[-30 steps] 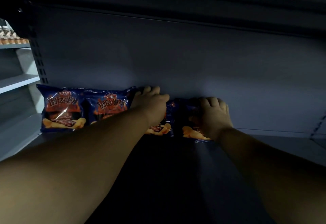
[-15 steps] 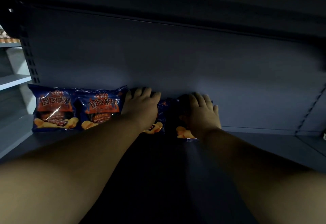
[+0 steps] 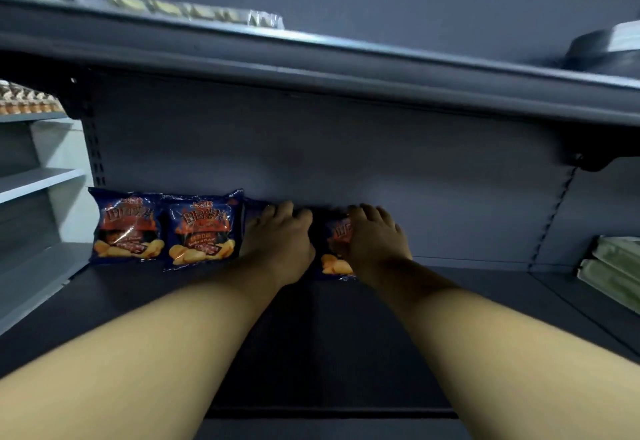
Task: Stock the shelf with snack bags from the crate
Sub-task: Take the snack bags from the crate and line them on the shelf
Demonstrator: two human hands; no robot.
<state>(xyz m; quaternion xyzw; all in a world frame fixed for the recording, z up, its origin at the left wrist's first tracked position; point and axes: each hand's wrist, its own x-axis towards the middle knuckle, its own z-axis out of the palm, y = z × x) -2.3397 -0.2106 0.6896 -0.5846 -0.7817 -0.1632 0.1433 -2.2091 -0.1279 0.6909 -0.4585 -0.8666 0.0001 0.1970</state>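
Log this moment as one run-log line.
stage: placing | left hand: on third snack bag | right hand: on fourth snack bag | shelf: two bags standing left

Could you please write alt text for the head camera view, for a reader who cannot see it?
A person's left hand and right hand each rest on a blue snack bag standing against the back panel of a dark shelf. Two more matching bags stand upright to their left, and pale green packs lie at the right edge.

Four blue snack bags along the shelf's back: first, second, third mostly hidden, fourth; two hands, left, right; two green packs far right.
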